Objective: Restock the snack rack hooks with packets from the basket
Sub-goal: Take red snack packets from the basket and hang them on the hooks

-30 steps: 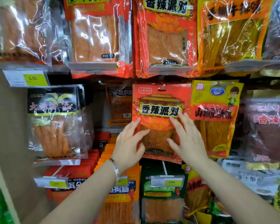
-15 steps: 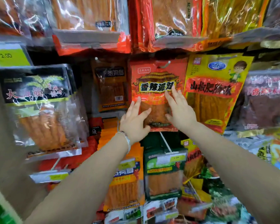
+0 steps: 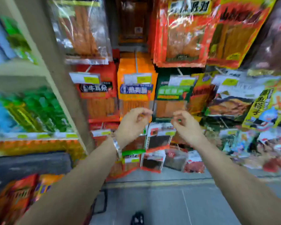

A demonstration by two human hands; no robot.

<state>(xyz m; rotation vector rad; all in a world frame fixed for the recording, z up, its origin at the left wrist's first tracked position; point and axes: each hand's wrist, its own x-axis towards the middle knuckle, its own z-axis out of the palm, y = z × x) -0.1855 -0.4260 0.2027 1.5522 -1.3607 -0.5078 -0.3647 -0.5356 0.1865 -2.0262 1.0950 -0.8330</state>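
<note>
The red packet [image 3: 183, 34] is being left hanging, no longer pressed flat. Well below the red packet, the left hand [image 3: 133, 122] and right hand [image 3: 186, 125] are being drawn away, fingers loosely curled and empty. The basket, not plainly visible, is probably being sought next.

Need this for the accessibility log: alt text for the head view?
Two bare hands, the left hand and the right hand, hover loosely curled and apparently empty before an orange packet and a green packet hung on wire hooks with yellow price tags. The frame is motion-blurred, with grey floor below.
</note>
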